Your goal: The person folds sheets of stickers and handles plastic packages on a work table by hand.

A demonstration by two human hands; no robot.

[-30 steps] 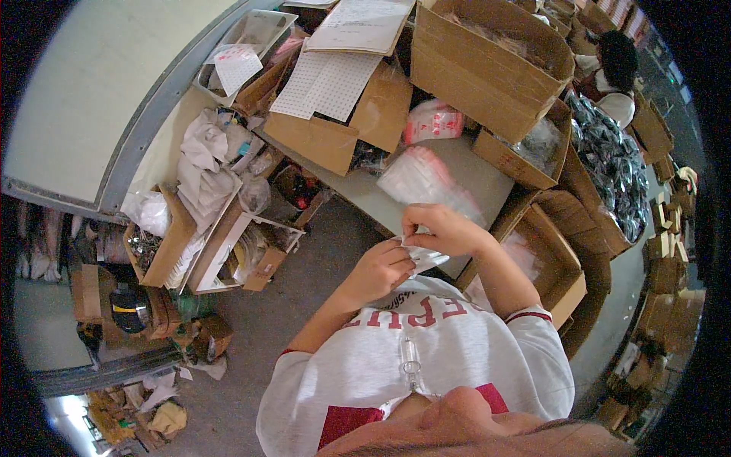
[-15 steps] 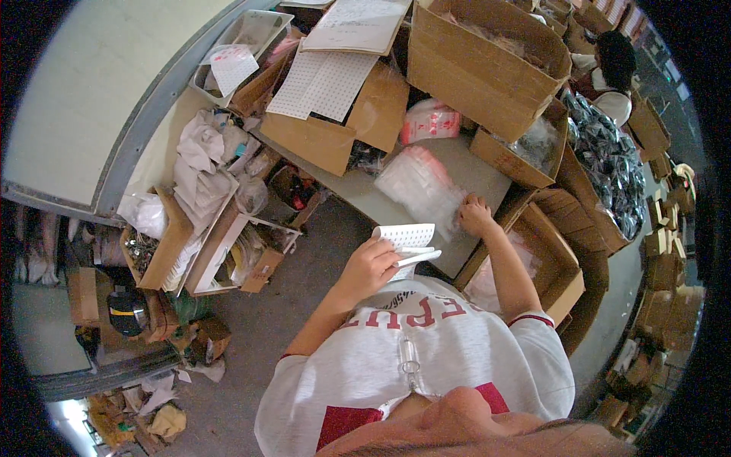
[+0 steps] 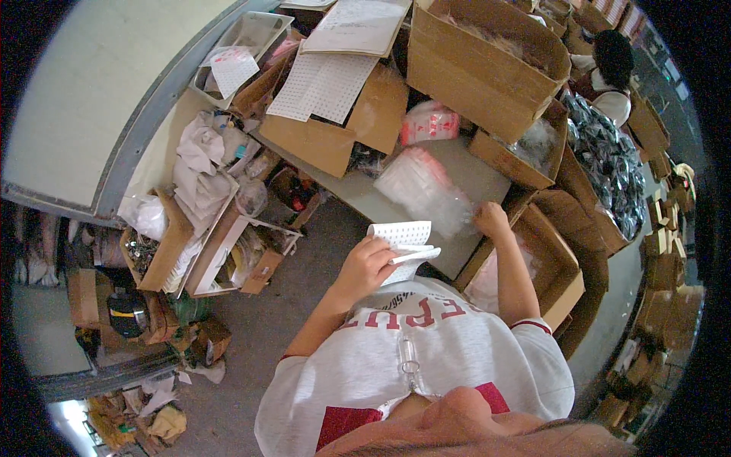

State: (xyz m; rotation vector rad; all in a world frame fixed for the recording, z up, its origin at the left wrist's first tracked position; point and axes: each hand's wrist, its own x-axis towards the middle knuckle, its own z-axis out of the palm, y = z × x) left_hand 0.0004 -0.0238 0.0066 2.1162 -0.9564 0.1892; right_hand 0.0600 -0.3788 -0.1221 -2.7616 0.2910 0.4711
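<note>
My left hand is closed around a folded stack of white sheets covered in rows of small dark print, held in front of my shirt. A pile of clear plastic bags with pinkish-red edges lies on the grey table. At the pile's near right end, my right hand has its fingers drawn together on the edge of a clear plastic bag. The fingertips are partly hidden. Behind the pile sits a bundle of bags with red print.
An open cardboard box stands by my right forearm. Larger boxes crowd the table's far side, with printed sheets at the far left. A carton of black plastic-wrapped items is at right, near another person.
My right hand has moved a little to the right, and the clear plastic at the pile's near end stretches after it. My left hand and its sheets have shifted only slightly.
</note>
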